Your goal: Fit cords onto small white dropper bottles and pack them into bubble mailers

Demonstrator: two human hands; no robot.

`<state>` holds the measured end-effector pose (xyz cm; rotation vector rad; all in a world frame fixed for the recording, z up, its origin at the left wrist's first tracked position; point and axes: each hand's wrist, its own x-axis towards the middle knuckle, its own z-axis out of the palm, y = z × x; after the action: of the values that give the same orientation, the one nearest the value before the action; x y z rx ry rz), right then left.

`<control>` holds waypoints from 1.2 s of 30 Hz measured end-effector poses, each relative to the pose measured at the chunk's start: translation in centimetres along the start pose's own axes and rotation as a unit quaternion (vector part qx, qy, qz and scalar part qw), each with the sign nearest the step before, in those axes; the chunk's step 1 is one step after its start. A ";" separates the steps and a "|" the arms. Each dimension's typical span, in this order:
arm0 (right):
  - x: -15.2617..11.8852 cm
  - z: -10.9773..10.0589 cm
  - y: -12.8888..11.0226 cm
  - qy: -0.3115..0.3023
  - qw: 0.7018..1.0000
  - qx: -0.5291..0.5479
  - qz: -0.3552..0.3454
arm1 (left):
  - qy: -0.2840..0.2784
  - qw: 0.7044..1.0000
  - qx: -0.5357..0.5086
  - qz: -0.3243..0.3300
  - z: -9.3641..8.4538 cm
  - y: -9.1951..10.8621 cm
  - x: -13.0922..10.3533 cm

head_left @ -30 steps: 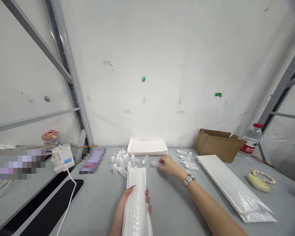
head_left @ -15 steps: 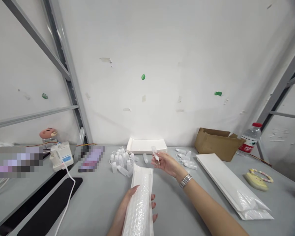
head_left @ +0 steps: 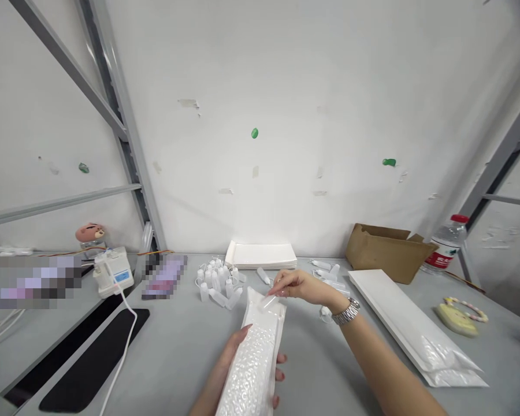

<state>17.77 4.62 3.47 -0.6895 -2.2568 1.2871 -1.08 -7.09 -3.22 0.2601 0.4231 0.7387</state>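
My left hand (head_left: 236, 346) is wrapped round a white bubble mailer (head_left: 253, 358), thumb on its front and fingertips showing at its right edge. At the top end of the mailer, my right hand (head_left: 292, 288) pinches a small translucent bottle (head_left: 266, 303), which lies against the mailer's opening. Several small capped bottles (head_left: 215, 280) stand and lie in a cluster left of the mailer's top. One bottle (head_left: 263, 275) lies alone just behind my right hand, and several more (head_left: 323, 266) lie to its right, partly hidden by the wrist.
A white stack (head_left: 264, 255) lies against the wall. On the right are a filled white mailer (head_left: 411, 323), a cardboard box (head_left: 385, 251), a water bottle (head_left: 446, 245) and a yellow case (head_left: 456, 319). A power strip (head_left: 113, 271), cable and black pad (head_left: 97, 358) are on the left.
My right hand has brought the small bottle down and left to the mailer's top end. The mailer has shifted slightly right and its mouth looks wider. The view has moved a little.
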 end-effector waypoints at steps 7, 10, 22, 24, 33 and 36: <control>-0.3 -0.2 -0.2 -0.014 1.000 -0.015 0.021 | -0.023 0.999 0.037 0.016 -0.4 -0.2 -0.1; 0.5 1.4 0.1 0.002 0.997 0.071 0.035 | -0.017 0.999 0.041 0.011 -0.4 -0.2 0.0; 1.6 5.5 -0.5 0.024 0.993 0.107 0.047 | 0.023 0.997 0.044 0.055 0.4 -0.6 -0.2; 1.4 5.2 -0.3 -0.024 0.992 0.112 0.043 | 0.023 0.997 0.057 0.046 0.4 -0.7 -0.3; 0.7 4.7 -0.3 -0.162 0.974 0.153 0.037 | 0.006 0.997 0.083 -0.002 -0.5 -0.9 -0.2; 0.9 4.8 -1.0 -0.079 0.983 0.166 0.012 | 0.002 0.998 0.052 0.028 -0.4 -0.6 0.0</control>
<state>14.06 1.64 2.22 -0.5088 -2.0810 1.7318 -0.88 -7.45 -3.77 0.3693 0.4608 0.7742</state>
